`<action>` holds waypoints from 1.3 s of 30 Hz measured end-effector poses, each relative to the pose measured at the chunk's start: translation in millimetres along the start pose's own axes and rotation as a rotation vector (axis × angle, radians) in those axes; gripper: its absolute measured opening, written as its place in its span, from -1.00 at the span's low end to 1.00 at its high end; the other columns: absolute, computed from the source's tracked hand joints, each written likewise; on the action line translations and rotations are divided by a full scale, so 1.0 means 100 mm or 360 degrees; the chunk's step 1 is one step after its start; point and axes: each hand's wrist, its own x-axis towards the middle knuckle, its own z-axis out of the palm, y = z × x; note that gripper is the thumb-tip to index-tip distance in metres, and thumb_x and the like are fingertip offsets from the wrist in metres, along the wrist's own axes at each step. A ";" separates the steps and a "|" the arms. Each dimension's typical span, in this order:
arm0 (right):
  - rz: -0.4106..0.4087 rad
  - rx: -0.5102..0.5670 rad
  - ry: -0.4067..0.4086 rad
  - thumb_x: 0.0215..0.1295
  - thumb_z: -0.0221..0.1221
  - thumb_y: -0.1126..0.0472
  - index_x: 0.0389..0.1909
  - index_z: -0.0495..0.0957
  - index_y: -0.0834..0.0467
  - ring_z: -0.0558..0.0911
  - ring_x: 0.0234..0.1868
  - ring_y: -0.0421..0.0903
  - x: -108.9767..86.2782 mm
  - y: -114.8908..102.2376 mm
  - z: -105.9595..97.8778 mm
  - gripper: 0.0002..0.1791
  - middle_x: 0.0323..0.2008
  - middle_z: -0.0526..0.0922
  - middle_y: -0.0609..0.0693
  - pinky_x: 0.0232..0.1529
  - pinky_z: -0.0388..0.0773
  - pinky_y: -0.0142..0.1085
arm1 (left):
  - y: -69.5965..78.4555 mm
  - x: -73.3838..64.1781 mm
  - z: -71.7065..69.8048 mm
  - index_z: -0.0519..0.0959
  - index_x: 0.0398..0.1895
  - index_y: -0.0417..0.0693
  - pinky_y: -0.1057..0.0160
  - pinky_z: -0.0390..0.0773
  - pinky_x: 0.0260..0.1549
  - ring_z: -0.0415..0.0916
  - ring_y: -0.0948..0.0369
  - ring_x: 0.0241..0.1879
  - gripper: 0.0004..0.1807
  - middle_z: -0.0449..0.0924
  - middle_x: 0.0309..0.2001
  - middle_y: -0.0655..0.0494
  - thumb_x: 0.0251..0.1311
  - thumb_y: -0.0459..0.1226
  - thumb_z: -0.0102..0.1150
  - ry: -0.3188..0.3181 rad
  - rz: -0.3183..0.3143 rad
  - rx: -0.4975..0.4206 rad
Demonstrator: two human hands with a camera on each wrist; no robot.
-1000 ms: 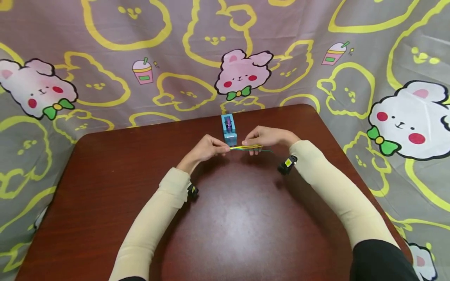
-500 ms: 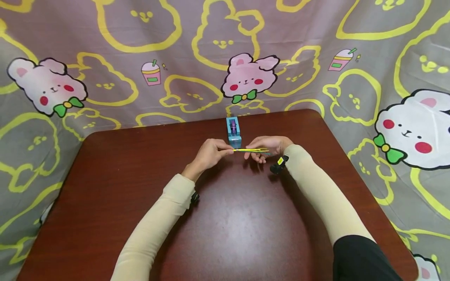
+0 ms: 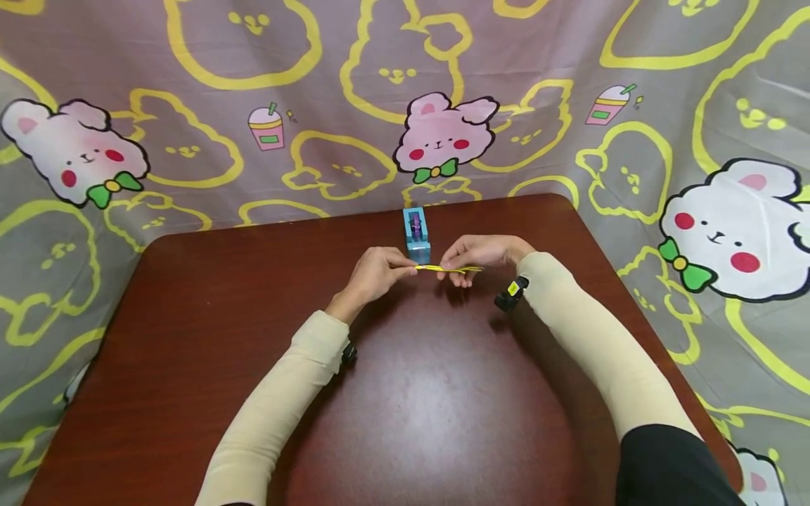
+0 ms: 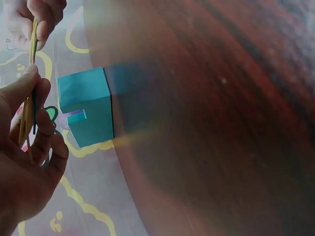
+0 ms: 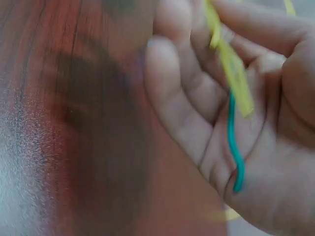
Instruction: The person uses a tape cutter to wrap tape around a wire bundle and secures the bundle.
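Note:
In the head view a thin bundle of yellow and green wire-like strands stretches between both hands above the table. My left hand pinches its left part between thumb and forefinger; in the left wrist view loose strand ends hang past those fingers. My right hand pinches the bundle further right, and yellow ends stick out beyond its fingers. Close up in the right wrist view, a green strand dangles across the right palm, beside blurred yellow ones. Just behind the bundle stands a blue tape dispenser with a purple roll, untouched.
Both hands work over the far part of a dark brown table. A patterned cloth hangs close behind the table and along its right side. A black wrist camera sits on the right cuff.
The right hand's fingers, looser half a second ago, now pinch the bundle. Its strands look drawn closer together. The left hand keeps its pinch, and the head view has shifted slightly.

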 end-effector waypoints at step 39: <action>-0.0275 -0.1394 0.0749 0.40 0.26 0.24 -0.07 0.74 0.18 0.66 -0.33 -0.12 -0.21 -0.17 0.50 -0.82 -0.25 0.76 0.00 -0.24 0.62 -0.21 | -0.09 0.14 -0.06 0.75 -0.21 -0.33 0.30 0.31 -0.63 0.27 0.27 -0.66 -0.72 0.61 -0.51 -0.09 0.37 -0.23 0.26 -0.0443 -0.0509 -0.0532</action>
